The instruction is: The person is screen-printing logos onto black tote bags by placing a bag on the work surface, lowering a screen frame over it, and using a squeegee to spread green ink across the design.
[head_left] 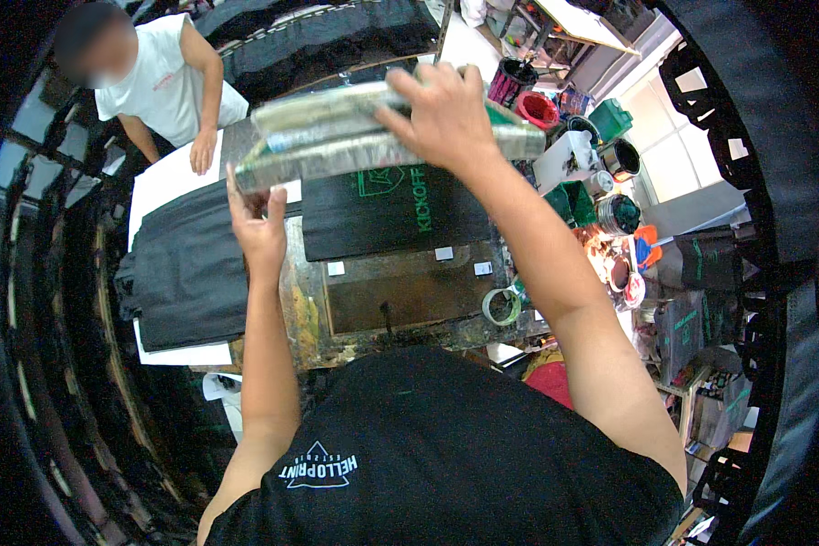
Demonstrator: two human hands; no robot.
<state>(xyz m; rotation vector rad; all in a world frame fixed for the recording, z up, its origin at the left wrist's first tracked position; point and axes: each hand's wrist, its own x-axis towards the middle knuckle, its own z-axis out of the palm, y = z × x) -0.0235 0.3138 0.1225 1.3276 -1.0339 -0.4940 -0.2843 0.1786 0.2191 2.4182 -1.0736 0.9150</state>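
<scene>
Under your printing frame [328, 162], black cloth [387, 223] has green print [423, 200]. Your left hand [259, 232] grips the frame; your right hand [448, 116], I can't tell. The black pile [189, 264] probably waits.

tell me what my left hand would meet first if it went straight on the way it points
Most likely the smeared frame: the left hand points up the picture at its left end and seems to hold it there, though exact depth is unclear.
</scene>
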